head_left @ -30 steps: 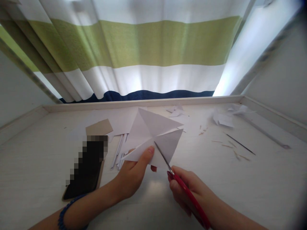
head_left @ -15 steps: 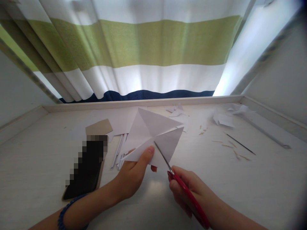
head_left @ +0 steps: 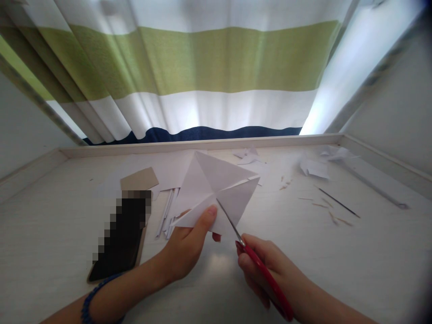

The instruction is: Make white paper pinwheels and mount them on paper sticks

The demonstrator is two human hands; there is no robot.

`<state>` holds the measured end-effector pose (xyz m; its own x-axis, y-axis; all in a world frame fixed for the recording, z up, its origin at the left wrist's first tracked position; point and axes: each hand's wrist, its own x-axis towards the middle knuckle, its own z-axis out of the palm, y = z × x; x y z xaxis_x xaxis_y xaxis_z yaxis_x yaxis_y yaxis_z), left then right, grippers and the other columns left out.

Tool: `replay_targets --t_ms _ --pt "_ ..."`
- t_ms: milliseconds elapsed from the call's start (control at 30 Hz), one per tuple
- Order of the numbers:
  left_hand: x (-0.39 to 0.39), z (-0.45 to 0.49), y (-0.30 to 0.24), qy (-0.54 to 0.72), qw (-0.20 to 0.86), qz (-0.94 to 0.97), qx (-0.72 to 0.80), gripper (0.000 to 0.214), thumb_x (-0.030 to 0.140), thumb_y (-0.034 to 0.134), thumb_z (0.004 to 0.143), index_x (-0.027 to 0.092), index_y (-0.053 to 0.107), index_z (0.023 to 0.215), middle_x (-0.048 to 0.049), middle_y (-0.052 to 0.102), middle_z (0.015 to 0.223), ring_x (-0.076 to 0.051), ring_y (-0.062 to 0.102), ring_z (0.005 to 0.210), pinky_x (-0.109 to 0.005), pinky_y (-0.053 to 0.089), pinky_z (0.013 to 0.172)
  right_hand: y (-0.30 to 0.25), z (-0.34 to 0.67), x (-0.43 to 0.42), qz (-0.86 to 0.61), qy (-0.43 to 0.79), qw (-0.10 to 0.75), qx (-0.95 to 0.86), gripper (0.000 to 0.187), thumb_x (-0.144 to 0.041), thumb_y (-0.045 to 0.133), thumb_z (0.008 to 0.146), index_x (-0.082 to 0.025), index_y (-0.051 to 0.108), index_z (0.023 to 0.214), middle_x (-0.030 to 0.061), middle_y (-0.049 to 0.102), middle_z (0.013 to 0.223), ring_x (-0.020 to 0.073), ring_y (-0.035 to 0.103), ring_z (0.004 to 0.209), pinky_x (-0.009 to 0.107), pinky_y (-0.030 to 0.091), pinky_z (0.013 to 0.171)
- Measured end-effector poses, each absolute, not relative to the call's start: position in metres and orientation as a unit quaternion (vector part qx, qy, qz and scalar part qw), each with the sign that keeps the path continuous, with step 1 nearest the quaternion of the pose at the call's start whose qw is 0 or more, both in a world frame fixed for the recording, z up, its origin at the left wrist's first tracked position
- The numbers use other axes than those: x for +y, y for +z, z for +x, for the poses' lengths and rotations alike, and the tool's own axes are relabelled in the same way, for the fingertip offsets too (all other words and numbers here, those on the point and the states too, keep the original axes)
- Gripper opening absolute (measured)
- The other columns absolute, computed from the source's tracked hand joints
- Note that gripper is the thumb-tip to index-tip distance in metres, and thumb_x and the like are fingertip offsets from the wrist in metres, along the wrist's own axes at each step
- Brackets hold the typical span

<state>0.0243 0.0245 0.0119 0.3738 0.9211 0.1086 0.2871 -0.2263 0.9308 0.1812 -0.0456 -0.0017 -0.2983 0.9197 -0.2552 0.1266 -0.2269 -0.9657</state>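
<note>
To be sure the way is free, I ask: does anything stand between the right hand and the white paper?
Only the red-handled scissors, held in the right hand; their blade reaches the white paper. The left hand grips its near side. Nothing else visible stands between.

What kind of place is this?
It's probably a room at home, used just now for paper crafts: a striped curtain hangs behind a white table, and scissors and a slit sheet of paper are held over it.
</note>
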Motion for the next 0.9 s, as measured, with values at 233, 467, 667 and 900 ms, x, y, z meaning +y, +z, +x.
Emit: replay_targets --t_ms 233,467,667,900 --pt "0.025 0.025 0.013 0.35 0.436 0.698 0.448 0.039 0.028 0.04 0.084 0.018 0.052 0.049 0.0054 0.057 0.051 -0.01 0.055 0.054 -0.02 0.04 0.063 -0.003 0.181 -0.045 -0.499 0.599 0.326 -0.535 0.023 -0.034 0.044 0.083 -0.019 0.04 0.067 -0.0087 0.04 0.044 0.0042 0.036 0.034 0.014 0.028 0.033" --pt "0.023 0.026 0.013 0.35 0.448 0.688 0.451 0.038 0.029 0.04 0.084 0.018 0.053 0.05 0.0051 0.058 0.051 -0.011 0.055 0.053 -0.02 0.04 0.062 0.001 0.181 -0.046 -0.504 0.599 0.319 -0.534 0.022 -0.031 0.044 0.083 -0.019 0.039 0.066 -0.0086 0.041 0.044 0.0044 0.035 0.034 0.014 0.027 0.032" --pt "0.026 0.025 0.014 0.367 0.465 0.672 0.444 0.04 0.03 0.039 0.085 0.018 0.051 0.049 0.0056 0.055 0.051 -0.009 0.054 0.055 -0.019 0.039 0.064 -0.002 0.179 -0.046 -0.501 0.597 0.314 -0.542 0.015 -0.025 0.043 0.083 -0.019 0.041 0.07 -0.0088 0.04 0.048 0.0042 0.035 0.036 0.014 0.028 0.034" --pt "0.035 0.024 0.028 0.403 0.512 0.622 0.434 0.037 0.031 0.037 0.085 0.015 0.052 0.054 0.0018 0.055 0.052 -0.012 0.055 0.058 -0.023 0.042 0.067 0.016 0.208 -0.032 -0.589 0.457 0.219 -0.63 0.024 -0.035 0.052 0.076 -0.018 0.043 0.062 -0.0046 0.045 0.056 0.0092 0.043 0.048 0.019 0.035 0.044"
